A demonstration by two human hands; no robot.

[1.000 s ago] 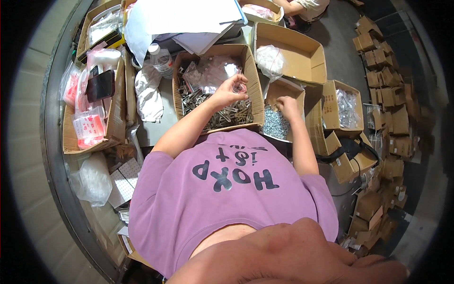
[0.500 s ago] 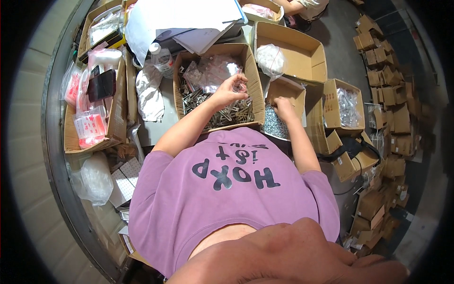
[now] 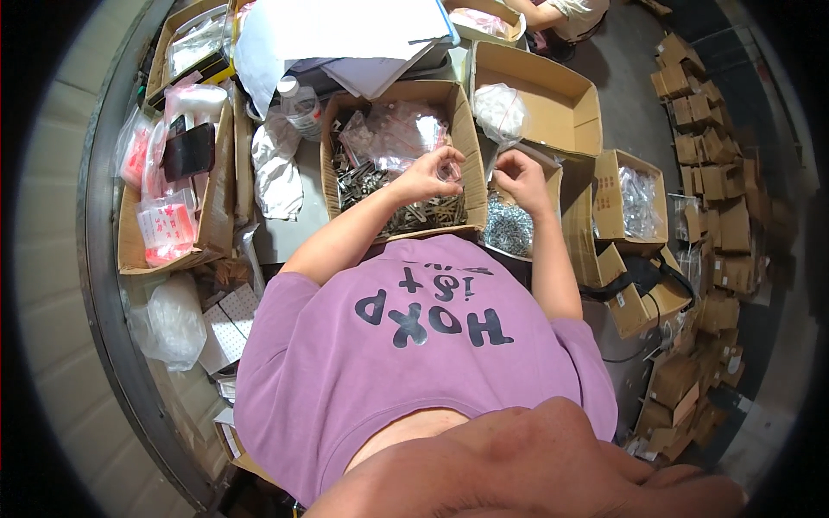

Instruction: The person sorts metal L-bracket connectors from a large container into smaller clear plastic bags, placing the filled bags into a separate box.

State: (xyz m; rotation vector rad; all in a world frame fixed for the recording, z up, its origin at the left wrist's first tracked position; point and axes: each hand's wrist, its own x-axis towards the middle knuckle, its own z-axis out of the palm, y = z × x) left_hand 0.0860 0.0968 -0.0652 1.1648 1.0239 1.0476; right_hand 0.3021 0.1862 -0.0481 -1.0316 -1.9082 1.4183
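Observation:
My left hand (image 3: 425,178) is raised over a cardboard box of dark metal parts (image 3: 393,203) and pinches a small clear plastic bag (image 3: 450,167) at the fingertips. My right hand (image 3: 519,179) hovers just to the right of it with the fingers curled in. It is above a smaller box of shiny screws (image 3: 508,226). Whether anything lies inside the right fingers is too small to make out. The two hands are close together but apart. Clear bags (image 3: 393,131) lie at the back of the parts box.
An open cardboard box (image 3: 553,99) holds a white bag at the back right. A box of red-printed packets (image 3: 164,220) stands at the left, and papers (image 3: 345,39) at the back. Several small cartons are stacked at the right. Another person sits at the top edge.
My right hand has risen slightly from the screw box toward the left hand. My left hand has shifted a little right and lower with the bag.

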